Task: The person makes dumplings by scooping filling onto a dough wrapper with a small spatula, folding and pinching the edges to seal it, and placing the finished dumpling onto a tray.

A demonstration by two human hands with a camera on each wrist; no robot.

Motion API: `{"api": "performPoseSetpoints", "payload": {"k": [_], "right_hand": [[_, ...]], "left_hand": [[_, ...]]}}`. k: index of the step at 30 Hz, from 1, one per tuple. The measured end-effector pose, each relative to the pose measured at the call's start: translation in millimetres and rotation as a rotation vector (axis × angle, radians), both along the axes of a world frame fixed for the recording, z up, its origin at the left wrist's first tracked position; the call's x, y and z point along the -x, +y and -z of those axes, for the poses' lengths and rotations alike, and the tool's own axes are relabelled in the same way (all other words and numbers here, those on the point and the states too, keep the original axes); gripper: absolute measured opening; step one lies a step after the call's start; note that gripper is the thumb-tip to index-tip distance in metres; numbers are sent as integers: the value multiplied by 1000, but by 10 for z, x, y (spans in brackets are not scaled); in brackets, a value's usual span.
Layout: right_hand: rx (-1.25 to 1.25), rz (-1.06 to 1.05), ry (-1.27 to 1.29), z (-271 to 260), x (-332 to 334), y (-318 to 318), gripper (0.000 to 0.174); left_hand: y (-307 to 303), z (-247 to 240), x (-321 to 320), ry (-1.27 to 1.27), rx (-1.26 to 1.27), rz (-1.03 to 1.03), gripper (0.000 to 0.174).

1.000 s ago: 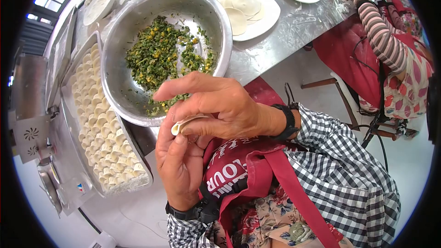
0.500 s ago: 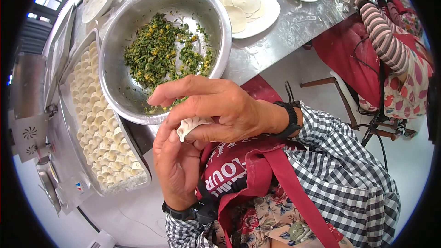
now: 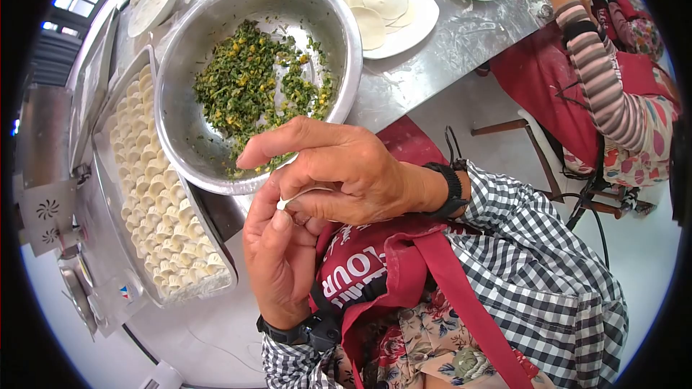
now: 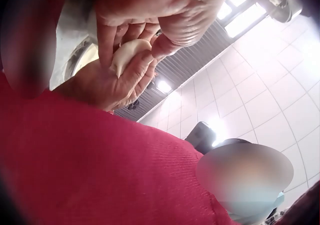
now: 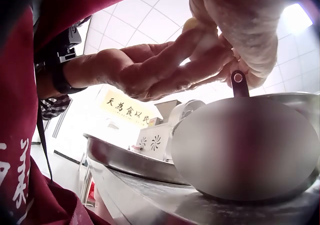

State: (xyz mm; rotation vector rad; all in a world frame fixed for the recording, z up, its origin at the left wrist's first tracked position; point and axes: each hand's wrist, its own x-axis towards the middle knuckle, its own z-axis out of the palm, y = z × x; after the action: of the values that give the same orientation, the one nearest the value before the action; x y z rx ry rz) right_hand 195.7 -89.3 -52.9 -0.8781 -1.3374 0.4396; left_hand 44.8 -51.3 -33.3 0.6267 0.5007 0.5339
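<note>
A folded white dumpling (image 4: 131, 55) is pinched between both hands, its edge between thumbs and fingers. In the head view only a thin pale rim of the dumpling (image 3: 282, 204) shows at the fingertips. The left hand (image 3: 277, 256) holds it from below with thumb raised. From the right, the right hand (image 3: 346, 173) curls over it, index finger stretched out above. Just beyond the fingers stands a steel bowl (image 3: 349, 94) of chopped green and yellow filling (image 3: 234, 79).
To the left, a metal tray (image 3: 162, 299) holds rows of pleated dumplings (image 3: 162, 202). White plates of round wrappers (image 3: 378, 0) lie on the floury steel table (image 3: 432, 50). Another person's striped sleeve (image 3: 598, 65) is at right. In the right wrist view, a dark handle end (image 5: 240, 83) shows below the hand.
The dumpling has turned in the fingers: its pleated side showed half a second ago, now only a thin rim does. The other person's arm at right has shifted.
</note>
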Motion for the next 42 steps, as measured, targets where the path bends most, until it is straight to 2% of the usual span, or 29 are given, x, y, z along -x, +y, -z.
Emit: {"api": "performPoseSetpoints", "payload": {"k": [5, 9, 11, 12, 14, 16, 20, 21, 23, 26, 28, 35, 40, 42], "right_hand": [[-40, -11, -67, -26, -11, 6, 12], [-22, -56, -98, -20, -26, -13, 16], [94, -142, 126, -43, 8, -14, 16], [95, -142, 127, -39, -3, -12, 16], [55, -170, -58, -27, -50, 3, 29], [31, -181, -80, -4, -71, 13, 29], [54, -227, -51, -5, -85, -5, 30], [55, -226, -51, -17, -86, -16, 30], [149, -233, -15, -43, -84, -33, 11], [154, -216, 14, -15, -80, -32, 10], [143, -190, 14, -2, -57, -39, 10], [0, -78, 0, 19, 10, -32, 11], [75, -114, 78, -63, 10, -66, 14], [112, -155, 119, -69, 18, -73, 15]], "left_hand": [[-3, 18, -7, -31, 68, -40, 44], [34, 37, 39, 28, -14, 12, 42], [33, 19, 35, 76, -81, 53, 43], [19, -5, 25, 79, -21, 9, 42], [16, -15, 28, 82, 39, -34, 42], [40, 0, 58, -69, 80, 30, 45], [49, -7, 45, -118, 105, 73, 48], [45, -11, 41, -102, 119, 66, 48], [52, -2, 33, -88, 132, 60, 48], [67, 14, 27, -239, 116, 122, 49], [46, -5, 34, -54, 88, 63, 50], [-12, -28, 55, -114, 60, 15, 53], [-30, -14, 99, 60, -56, -53, 57], [-17, 13, 115, -3, -56, -35, 58]]}}
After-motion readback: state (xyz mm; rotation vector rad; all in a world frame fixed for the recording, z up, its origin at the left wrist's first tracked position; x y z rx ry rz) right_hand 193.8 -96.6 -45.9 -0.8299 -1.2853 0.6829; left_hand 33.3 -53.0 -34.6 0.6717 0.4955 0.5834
